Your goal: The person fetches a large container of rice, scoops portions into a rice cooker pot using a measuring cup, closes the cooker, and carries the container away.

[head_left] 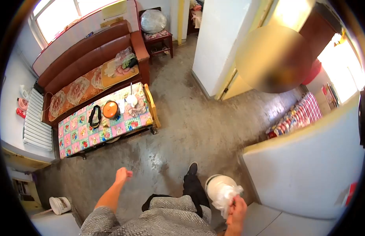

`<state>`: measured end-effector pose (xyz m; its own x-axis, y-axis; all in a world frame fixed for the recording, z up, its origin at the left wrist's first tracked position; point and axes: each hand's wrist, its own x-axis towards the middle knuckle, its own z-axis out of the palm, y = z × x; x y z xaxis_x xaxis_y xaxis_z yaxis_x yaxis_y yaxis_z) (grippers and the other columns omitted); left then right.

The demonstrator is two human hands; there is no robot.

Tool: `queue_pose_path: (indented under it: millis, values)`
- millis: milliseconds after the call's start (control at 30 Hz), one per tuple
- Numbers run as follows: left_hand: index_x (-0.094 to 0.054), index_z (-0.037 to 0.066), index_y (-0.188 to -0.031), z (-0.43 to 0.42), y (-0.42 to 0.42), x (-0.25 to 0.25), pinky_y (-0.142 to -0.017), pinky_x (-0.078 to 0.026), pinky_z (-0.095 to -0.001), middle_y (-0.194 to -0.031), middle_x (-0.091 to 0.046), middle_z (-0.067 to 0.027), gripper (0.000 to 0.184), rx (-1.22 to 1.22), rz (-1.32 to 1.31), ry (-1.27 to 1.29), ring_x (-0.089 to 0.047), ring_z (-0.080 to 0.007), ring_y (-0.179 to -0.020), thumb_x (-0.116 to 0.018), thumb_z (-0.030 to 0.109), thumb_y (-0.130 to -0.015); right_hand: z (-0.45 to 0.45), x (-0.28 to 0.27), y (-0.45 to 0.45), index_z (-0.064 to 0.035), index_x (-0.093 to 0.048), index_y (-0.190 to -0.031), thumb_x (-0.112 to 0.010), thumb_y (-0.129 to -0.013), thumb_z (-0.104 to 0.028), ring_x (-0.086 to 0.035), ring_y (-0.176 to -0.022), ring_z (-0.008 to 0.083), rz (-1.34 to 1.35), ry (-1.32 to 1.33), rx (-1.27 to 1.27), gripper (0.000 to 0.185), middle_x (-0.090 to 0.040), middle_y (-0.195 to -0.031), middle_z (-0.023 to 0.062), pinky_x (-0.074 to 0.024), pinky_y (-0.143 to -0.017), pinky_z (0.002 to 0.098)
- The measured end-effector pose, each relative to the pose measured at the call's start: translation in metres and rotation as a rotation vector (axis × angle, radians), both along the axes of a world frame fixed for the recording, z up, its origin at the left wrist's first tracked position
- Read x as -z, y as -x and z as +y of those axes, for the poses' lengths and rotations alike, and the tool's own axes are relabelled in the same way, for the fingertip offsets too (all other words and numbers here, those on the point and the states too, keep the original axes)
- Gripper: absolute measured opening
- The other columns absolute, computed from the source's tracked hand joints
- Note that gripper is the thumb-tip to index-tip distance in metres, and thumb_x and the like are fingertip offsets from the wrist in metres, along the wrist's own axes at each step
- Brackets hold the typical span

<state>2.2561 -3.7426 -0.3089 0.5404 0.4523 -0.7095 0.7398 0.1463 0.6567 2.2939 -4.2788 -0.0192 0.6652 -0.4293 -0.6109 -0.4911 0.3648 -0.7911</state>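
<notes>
My right hand (237, 208) is closed on a crumpled, see-through plastic bag (225, 197). The bag hangs over the near side of a white bucket (212, 181) that stands on the floor by my foot; whether the two touch, I cannot tell. To the left, my left hand (123, 175) hangs over the bare floor with its fingers curled in, and nothing shows in it. A dark shoe (193, 168) on my foot points forward, left of the bucket.
A low table (72, 138) with a flowered cloth carries an orange-lidded pot (111, 109) and a black strap-like loop (94, 117). Behind it stands a brown sofa (85, 42). A low wall (300, 169) rises on the right. Another white bucket (59, 205) is at lower left.
</notes>
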Motion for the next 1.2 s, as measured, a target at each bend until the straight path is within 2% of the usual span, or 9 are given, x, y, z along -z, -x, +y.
queue_pose_path:
  millis: [333, 367, 567, 800, 900, 967, 1100, 1167, 1200]
  values:
    - [-0.058, -0.003, -0.079, -0.043, 0.065, -0.024, -0.046, -0.053, -0.0422, -0.066, -0.063, -0.0155, 0.055, -0.582, 0.418, -0.005, -0.061, -0.0267, -0.051, -0.039, 0.043, -0.102, 0.072, 0.008, -0.373, -0.0050, -0.058, -0.080, -0.067, -0.095, -0.021, -0.042, -0.058, 0.0038, -0.001, -0.044, -0.559, 0.023, -0.055, -0.068, -0.0017, -0.0305, -0.053, 0.0215]
    - [-0.056, -0.002, -0.076, -0.054, 0.051, -0.025, -0.046, -0.053, -0.0439, -0.063, -0.061, -0.0150, 0.053, -0.615, 0.489, -0.008, -0.060, -0.0280, -0.050, -0.040, 0.041, -0.102, 0.086, 0.013, -0.408, -0.0081, -0.056, -0.078, -0.065, -0.095, -0.023, -0.033, -0.048, 0.0013, -0.021, 0.006, -0.603, 0.025, -0.057, -0.067, -0.0007, -0.0209, -0.044, 0.0206]
    - [-0.059, 0.000, -0.071, 0.010, -0.198, 0.029, -0.049, -0.054, -0.0398, -0.064, -0.062, -0.0141, 0.045, -0.454, 0.269, 0.185, -0.061, -0.0242, -0.053, -0.048, 0.034, -0.098, 0.190, 0.005, -0.614, -0.0093, -0.056, -0.076, -0.066, -0.095, -0.027, -0.032, -0.048, 0.0015, -0.029, 0.079, -0.680, 0.028, -0.055, -0.065, -0.0030, -0.0216, -0.045, 0.0213]
    - [-0.066, -0.003, -0.084, 0.146, -0.601, -0.052, -0.061, -0.052, -0.0291, -0.076, -0.067, -0.0087, 0.036, 0.091, -0.175, -0.153, -0.064, -0.0163, -0.067, -0.054, 0.029, -0.098, 0.293, -0.033, -0.807, -0.0085, -0.055, -0.073, -0.067, -0.094, -0.027, -0.036, -0.053, 0.0018, -0.052, 0.000, -0.702, 0.030, -0.050, -0.064, -0.0047, -0.0263, -0.049, 0.0213]
    - [-0.064, -0.003, -0.085, 0.193, -0.710, -0.071, -0.064, -0.053, -0.0292, -0.081, -0.068, -0.0092, 0.034, 0.008, -0.262, -0.132, -0.063, -0.0141, -0.070, -0.054, 0.027, -0.099, 0.329, -0.014, -0.894, -0.0080, -0.056, -0.073, -0.068, -0.094, -0.027, -0.039, -0.055, 0.0024, -0.076, -0.097, -0.783, 0.031, -0.051, -0.066, -0.0042, -0.0291, -0.051, 0.0215]
    - [-0.061, -0.001, -0.080, 0.210, -0.752, -0.086, -0.062, -0.051, -0.0277, -0.076, -0.065, -0.0069, 0.035, -0.019, -0.272, -0.162, -0.062, -0.0133, -0.068, -0.055, 0.027, -0.100, 0.352, -0.003, -0.942, -0.0077, -0.057, -0.073, -0.068, -0.093, -0.027, -0.041, -0.057, 0.0030, -0.072, -0.109, -0.805, 0.030, -0.052, -0.067, -0.0038, -0.0313, -0.052, 0.0216]
    - [-0.060, -0.002, -0.073, 0.251, -0.737, -0.007, -0.052, -0.051, -0.0309, -0.064, -0.060, -0.0085, 0.039, -0.069, -0.183, -0.314, -0.060, -0.0158, -0.057, -0.057, 0.030, -0.096, 0.389, 0.029, -1.050, -0.0067, -0.058, -0.074, -0.070, -0.093, -0.027, -0.047, -0.063, 0.0048, -0.119, -0.168, -0.795, 0.030, -0.055, -0.069, -0.0026, -0.0365, -0.057, 0.0224]
    - [-0.067, -0.002, -0.080, 0.262, -0.713, 0.020, -0.055, -0.053, -0.0336, -0.067, -0.065, -0.0098, 0.036, -0.116, 0.189, -0.022, -0.065, -0.0180, -0.061, -0.061, 0.031, -0.092, 0.404, 0.038, -1.103, -0.0059, -0.059, -0.074, -0.070, -0.092, -0.029, -0.047, -0.064, 0.0045, -0.133, -0.148, -0.824, 0.031, -0.055, -0.069, -0.0020, -0.0363, -0.056, 0.0225]
    - [-0.067, 0.000, -0.077, 0.254, -0.709, 0.015, -0.060, -0.053, -0.0341, -0.065, -0.064, -0.0086, 0.033, 0.042, 0.289, -0.186, -0.064, -0.0179, -0.061, -0.062, 0.029, -0.091, 0.411, 0.034, -1.121, -0.0059, -0.059, -0.074, -0.070, -0.092, -0.029, -0.047, -0.064, 0.0045, -0.115, -0.136, -0.801, 0.031, -0.055, -0.069, -0.0020, -0.0363, -0.056, 0.0225]
